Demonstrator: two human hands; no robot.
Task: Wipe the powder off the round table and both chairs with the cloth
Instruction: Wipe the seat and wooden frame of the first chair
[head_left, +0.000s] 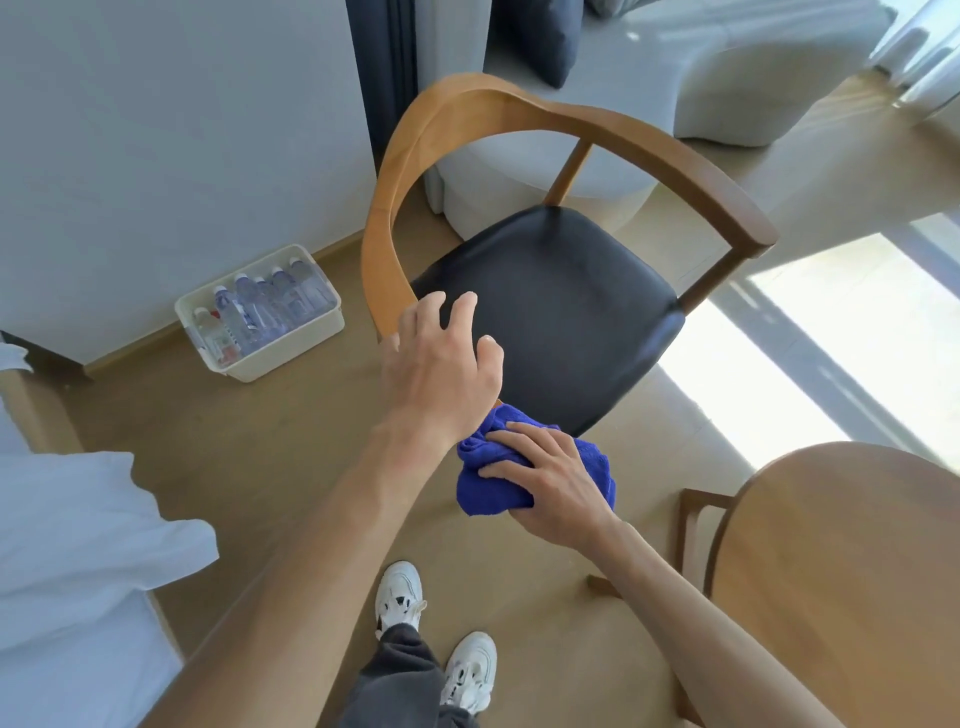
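Your right hand (550, 483) grips the blue cloth (519, 467) at the chair (561, 296) seat's front edge; your left hand (441, 364) hovers spread, holding nothing.

Fluffy blue terry cloth (488, 467), chair (545, 291) of smooth matt wood, glossy black seat, possibly leather

Left hand (441, 364) spread; right hand (550, 483) apparently gripping.
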